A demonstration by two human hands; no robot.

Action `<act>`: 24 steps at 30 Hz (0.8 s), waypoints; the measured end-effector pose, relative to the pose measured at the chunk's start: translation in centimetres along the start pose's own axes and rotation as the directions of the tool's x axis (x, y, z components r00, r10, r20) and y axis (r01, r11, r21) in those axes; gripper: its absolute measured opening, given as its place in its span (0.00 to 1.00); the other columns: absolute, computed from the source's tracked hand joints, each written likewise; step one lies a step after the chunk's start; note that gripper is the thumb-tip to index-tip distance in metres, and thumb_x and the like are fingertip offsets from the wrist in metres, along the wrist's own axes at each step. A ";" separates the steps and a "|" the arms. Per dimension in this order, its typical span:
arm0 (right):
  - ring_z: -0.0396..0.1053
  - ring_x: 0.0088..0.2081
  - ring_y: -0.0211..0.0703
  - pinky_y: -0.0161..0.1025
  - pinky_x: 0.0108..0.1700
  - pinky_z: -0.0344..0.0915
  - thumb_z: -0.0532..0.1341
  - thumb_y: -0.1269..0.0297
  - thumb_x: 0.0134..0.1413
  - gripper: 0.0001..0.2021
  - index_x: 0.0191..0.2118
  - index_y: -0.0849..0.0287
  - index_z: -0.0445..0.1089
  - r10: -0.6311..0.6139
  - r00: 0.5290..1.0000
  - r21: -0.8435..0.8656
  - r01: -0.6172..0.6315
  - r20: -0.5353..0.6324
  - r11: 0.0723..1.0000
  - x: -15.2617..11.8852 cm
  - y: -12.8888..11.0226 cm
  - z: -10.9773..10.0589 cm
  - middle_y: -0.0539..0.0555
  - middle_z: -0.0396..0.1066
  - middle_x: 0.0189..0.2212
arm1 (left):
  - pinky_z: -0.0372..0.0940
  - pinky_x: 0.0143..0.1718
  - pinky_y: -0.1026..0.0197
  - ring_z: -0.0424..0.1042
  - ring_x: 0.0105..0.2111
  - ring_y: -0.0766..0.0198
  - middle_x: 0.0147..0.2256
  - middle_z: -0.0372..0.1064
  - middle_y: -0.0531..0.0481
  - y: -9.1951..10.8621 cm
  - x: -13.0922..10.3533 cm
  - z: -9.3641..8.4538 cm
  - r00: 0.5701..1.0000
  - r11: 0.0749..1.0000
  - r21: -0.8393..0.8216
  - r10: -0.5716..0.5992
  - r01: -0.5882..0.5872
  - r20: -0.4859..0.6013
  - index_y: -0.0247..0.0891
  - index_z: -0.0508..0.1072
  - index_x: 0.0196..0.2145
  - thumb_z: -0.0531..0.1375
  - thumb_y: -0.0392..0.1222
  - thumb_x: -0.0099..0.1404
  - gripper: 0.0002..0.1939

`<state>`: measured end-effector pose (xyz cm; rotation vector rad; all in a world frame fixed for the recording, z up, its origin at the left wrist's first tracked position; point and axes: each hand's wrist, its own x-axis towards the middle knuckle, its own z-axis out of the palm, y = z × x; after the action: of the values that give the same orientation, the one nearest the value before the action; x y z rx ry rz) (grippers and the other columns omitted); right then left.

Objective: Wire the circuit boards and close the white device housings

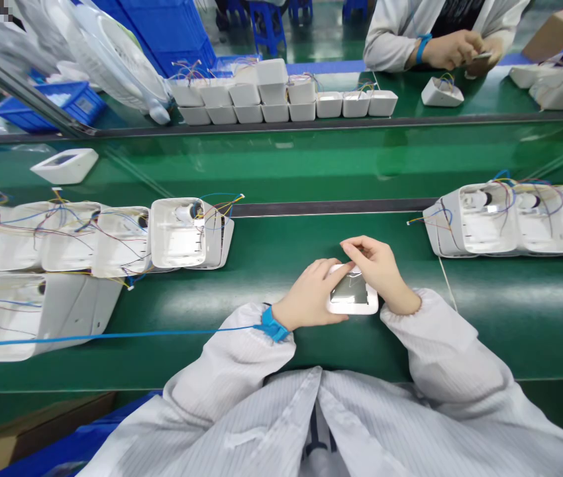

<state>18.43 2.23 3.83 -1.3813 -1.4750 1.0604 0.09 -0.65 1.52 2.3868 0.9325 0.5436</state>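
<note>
White-framed panel [352,291] in left hand [314,295]

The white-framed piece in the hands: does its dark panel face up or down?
Up: the head view shows the dark panel within the white frame, held by the left hand.

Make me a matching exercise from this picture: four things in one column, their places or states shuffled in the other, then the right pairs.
Things:
1. White-framed screen
2. Person's wrist strap
3. Stools
4. Wired white housings

Places or states:
A. In the background, at the top of the picture
B. On the green bench, to the right of the right hand
C. Held by the left hand
D. Blue, with a cord running off to the left

Right pairs: 1-C, 2-D, 3-A, 4-B
</note>
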 end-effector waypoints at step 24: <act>0.73 0.48 0.56 0.50 0.50 0.70 0.55 0.43 0.57 0.28 0.55 0.56 0.69 -0.150 0.986 -0.355 0.165 0.071 0.920 -0.6 0.8 -0.8 0.58 0.75 0.50 | 0.65 0.37 0.66 0.74 0.37 0.62 0.37 0.76 0.51 0.1 -0.3 -2.1 0.896 0.913 -0.304 -0.356 0.273 -0.266 0.38 0.76 0.44 0.58 0.51 0.68 0.16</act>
<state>19.44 1.74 3.26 -1.4629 -1.8474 0.7437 -1.11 -0.26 3.17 1.8918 1.2751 0.8766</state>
